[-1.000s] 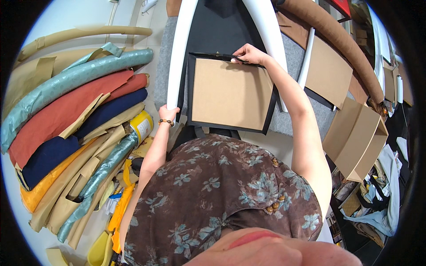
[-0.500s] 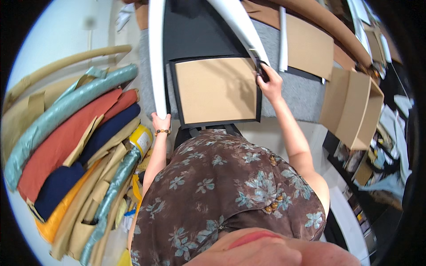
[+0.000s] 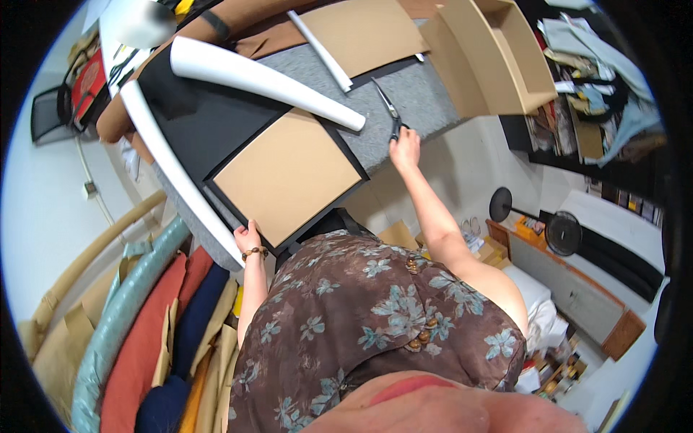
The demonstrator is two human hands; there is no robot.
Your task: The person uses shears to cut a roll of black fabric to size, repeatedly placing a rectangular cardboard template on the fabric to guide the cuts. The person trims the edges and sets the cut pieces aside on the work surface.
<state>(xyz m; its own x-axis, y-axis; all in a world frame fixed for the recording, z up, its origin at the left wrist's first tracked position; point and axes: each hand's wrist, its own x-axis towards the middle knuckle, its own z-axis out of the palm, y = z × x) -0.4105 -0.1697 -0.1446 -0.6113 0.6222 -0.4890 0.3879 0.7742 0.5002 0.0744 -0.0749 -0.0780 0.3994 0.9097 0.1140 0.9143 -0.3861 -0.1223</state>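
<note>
My right hand is closed around the handles of black-handled scissors, whose blades point away over the grey felt surface. A black sheet with white underside lies under a tan board, leaving a black border round it. Two of its sides curl up into long white rolls, one along the left and one across the far right. At the board's near left corner, my left hand closes on the sheet's edge beside the left white roll; its fingertips are partly hidden.
Another tan board and an open cardboard box are at the far right. Rolls of coloured material stand at left. A black fan and a wooden-edged panel are at right, beyond the grey felt table edge.
The view has turned, so the table appears rotated. My right hand has drawn the scissors off the right white roll and out over the felt. My left hand stays by the left roll's near end.
</note>
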